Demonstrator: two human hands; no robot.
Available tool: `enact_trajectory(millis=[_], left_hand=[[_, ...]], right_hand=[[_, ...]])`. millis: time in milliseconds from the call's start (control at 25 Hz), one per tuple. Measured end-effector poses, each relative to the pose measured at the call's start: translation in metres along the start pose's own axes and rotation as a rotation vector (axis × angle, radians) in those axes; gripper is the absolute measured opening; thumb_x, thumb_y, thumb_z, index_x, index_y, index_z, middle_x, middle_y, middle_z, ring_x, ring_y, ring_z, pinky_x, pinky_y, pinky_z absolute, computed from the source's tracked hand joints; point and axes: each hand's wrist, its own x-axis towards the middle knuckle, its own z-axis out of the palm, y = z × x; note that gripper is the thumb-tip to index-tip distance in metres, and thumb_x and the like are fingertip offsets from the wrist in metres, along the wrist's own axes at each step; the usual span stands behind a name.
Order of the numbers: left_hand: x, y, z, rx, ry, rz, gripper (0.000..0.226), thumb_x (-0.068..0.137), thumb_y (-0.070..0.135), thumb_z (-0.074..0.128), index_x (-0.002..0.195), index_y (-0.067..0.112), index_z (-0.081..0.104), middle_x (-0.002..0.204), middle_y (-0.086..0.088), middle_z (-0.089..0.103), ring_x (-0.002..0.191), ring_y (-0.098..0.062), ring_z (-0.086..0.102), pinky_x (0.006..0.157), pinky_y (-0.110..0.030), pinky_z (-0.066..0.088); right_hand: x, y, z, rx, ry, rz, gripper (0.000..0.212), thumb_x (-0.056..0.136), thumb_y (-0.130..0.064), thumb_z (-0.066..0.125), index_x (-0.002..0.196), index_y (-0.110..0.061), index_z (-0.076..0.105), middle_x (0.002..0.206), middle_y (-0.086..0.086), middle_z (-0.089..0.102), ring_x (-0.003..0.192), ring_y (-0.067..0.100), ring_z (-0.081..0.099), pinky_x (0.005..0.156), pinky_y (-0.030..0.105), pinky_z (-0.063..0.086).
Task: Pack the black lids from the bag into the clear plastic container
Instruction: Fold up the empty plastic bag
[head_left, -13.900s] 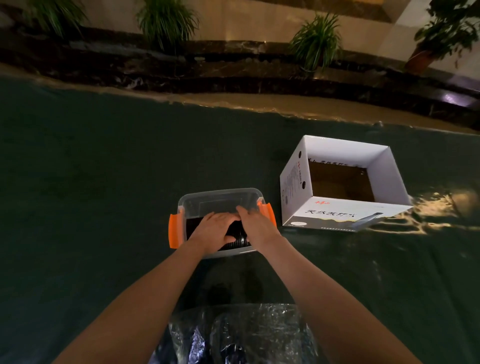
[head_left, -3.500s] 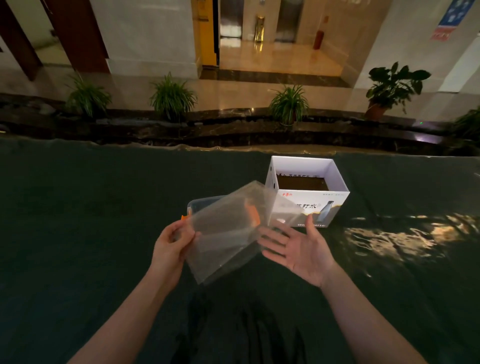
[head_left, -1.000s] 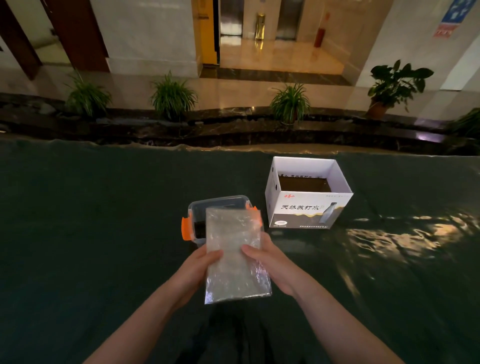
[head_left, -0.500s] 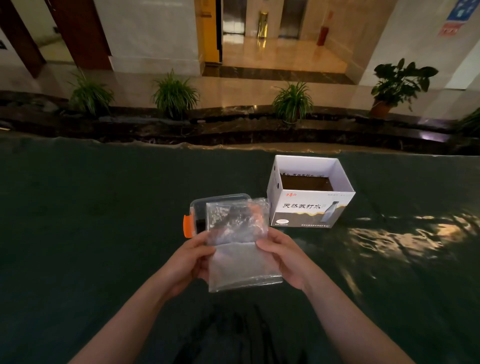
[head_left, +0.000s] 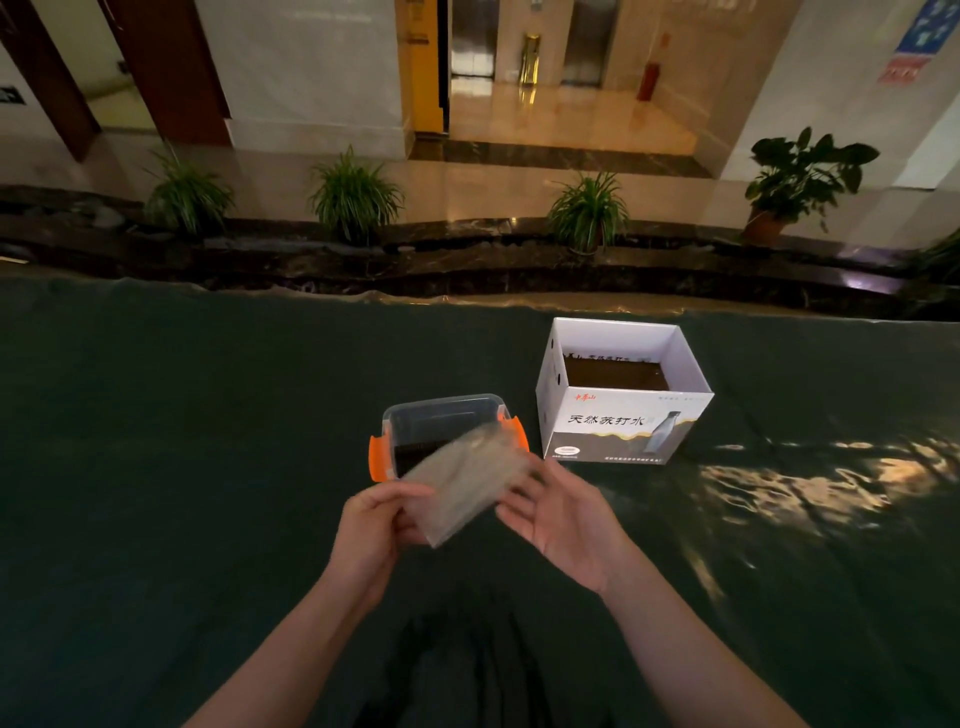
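Clear folded bag (head_left: 460, 483) sat tilted just before the container (head_left: 441, 421), pinched by left hand (head_left: 371, 525); right hand (head_left: 563, 519) released, nearer cardboard box (head_left: 623, 421).

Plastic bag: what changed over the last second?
The right hand let go of the folded plastic bag and opened; the left hand alone grips it, now tilted up toward the right. The clear container and white carton stayed put.
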Motion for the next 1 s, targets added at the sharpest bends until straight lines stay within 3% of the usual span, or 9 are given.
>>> enact_trajectory(millis=[120,240,320,440,560,640,760,840,1000], left_hand=[[-0.007,-0.007,0.011,0.116,0.036,0.162,0.041,0.094,-0.004,0.044,0.082,0.016,0.077,0.109,-0.009,0.069,0.09,-0.022,0.072,0.063,-0.024,0.058],[-0.015,-0.014,0.017,0.305,-0.022,0.251,0.048,0.087,-0.014,0.044,0.085,0.02,0.078,0.108,-0.007,0.069,0.094,-0.012,0.068,0.067,-0.015,0.054],[-0.019,-0.014,0.017,0.29,-0.072,0.252,0.047,0.083,-0.014,0.043,0.088,0.019,0.076,0.106,-0.007,0.069,0.096,-0.02,0.066,0.071,-0.021,0.055],[-0.02,-0.004,0.016,0.102,-0.124,0.189,0.03,0.087,0.013,0.058,0.113,0.026,0.062,0.113,-0.004,0.068,0.102,-0.028,0.067,0.075,-0.037,0.058],[-0.014,0.009,0.013,0.223,-0.17,0.046,0.062,0.08,0.035,0.072,0.135,0.039,0.044,0.121,0.004,0.062,0.106,-0.02,0.067,0.081,-0.041,0.059],[-0.011,0.016,0.012,0.419,-0.233,0.017,0.059,0.073,0.034,0.077,0.127,0.036,0.055,0.12,0.005,0.063,0.102,-0.013,0.068,0.083,-0.038,0.059],[-0.008,0.019,0.015,0.667,-0.352,0.008,0.048,0.077,0.032,0.077,0.122,0.037,0.058,0.115,0.009,0.064,0.099,-0.005,0.065,0.085,-0.025,0.056],[-0.005,0.013,0.024,0.797,-0.362,0.063,0.043,0.082,0.031,0.073,0.122,0.037,0.057,0.115,0.012,0.061,0.102,-0.004,0.062,0.085,-0.022,0.052],[0.006,0.0,0.048,0.656,-0.071,0.118,0.012,0.086,0.021,0.068,0.096,0.025,0.064,0.096,0.001,0.069,0.088,-0.016,0.069,0.075,-0.035,0.058]], right_hand=[[0.006,0.011,0.007,-0.173,-0.034,0.06,0.048,0.096,-0.049,0.052,0.135,-0.02,0.054,0.14,0.016,0.054,0.129,0.035,0.051,0.1,0.05,0.046],[0.011,0.017,0.017,-0.346,0.041,0.047,0.048,0.094,-0.03,0.062,0.138,-0.017,0.048,0.133,0.011,0.061,0.12,0.031,0.06,0.095,0.046,0.052],[0.012,0.014,0.019,-0.469,0.156,-0.027,0.042,0.093,-0.014,0.061,0.134,-0.017,0.05,0.126,0.007,0.066,0.111,0.027,0.066,0.089,0.043,0.056],[0.004,0.008,0.018,-0.86,0.205,-0.074,0.035,0.093,-0.008,0.056,0.126,-0.019,0.056,0.12,0.004,0.068,0.106,0.019,0.068,0.092,0.039,0.055],[-0.002,0.01,0.015,-1.239,0.066,-0.06,0.022,0.093,-0.01,0.058,0.114,-0.008,0.064,0.106,0.012,0.068,0.097,0.024,0.066,0.09,0.035,0.051],[-0.006,0.01,0.015,-1.368,0.015,-0.021,0.013,0.095,-0.014,0.057,0.099,-0.004,0.065,0.087,0.009,0.063,0.081,0.017,0.061,0.082,0.032,0.049],[-0.008,0.007,0.012,-1.508,-0.037,0.014,0.023,0.093,-0.013,0.058,0.075,-0.027,0.061,0.071,-0.013,0.057,0.066,-0.009,0.054,0.071,0.017,0.043],[-0.013,0.004,0.008,-1.525,-0.039,0.004,0.015,0.091,-0.014,0.06,0.086,-0.028,0.063,0.079,-0.013,0.062,0.072,-0.007,0.058,0.07,0.014,0.046],[-0.028,-0.004,-0.017,-1.299,0.16,-0.051,0.03,0.089,-0.018,0.065,0.118,-0.018,0.06,0.107,0.001,0.069,0.087,0.006,0.067,0.069,0.016,0.052]])
